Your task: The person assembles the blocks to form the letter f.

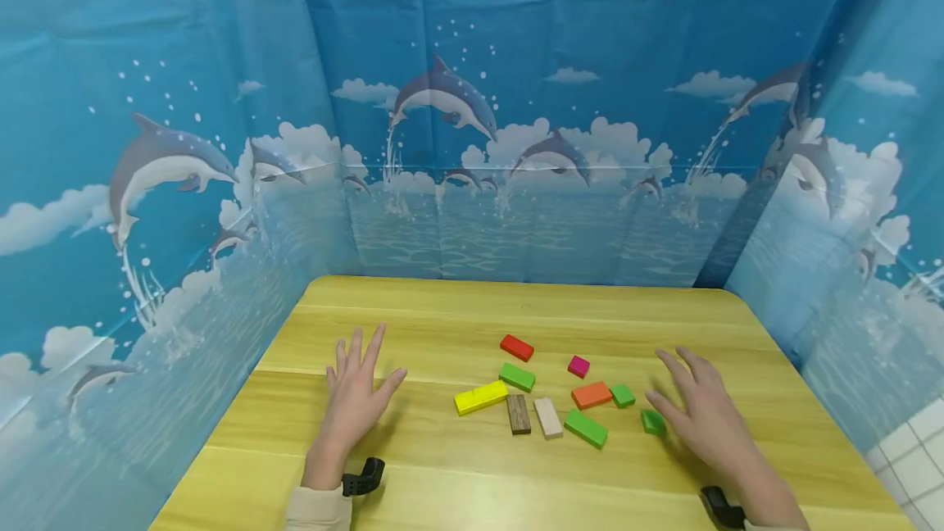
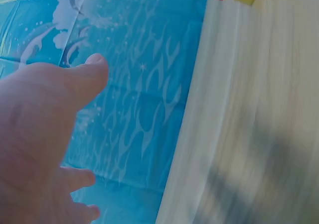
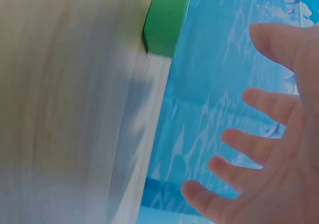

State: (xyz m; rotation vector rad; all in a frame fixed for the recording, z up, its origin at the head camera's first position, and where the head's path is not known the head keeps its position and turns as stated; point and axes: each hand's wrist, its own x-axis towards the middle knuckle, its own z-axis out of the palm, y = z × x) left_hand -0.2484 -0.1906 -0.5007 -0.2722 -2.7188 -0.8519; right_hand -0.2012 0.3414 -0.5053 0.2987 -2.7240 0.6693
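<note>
Over the left part of the table, my left hand (image 1: 356,400) has its fingers spread and holds nothing. The yellow block (image 1: 481,397) is the piece nearest to it, some way to its right. My right hand (image 1: 704,420) hovers with parted fingers on the other side, also holding nothing. Just left of its thumb lies a small green block (image 1: 652,422), partly covered by the hand in the head view. A green block (image 3: 168,20) also shows in the right wrist view, apart from the fingers.
Between the hands lie a red block (image 1: 517,347), a magenta block (image 1: 578,365), an orange block (image 1: 592,395), a brown block (image 1: 519,415), a white block (image 1: 548,418) and several green ones. A blue dolphin curtain (image 1: 516,236) surrounds the wooden table (image 1: 413,474).
</note>
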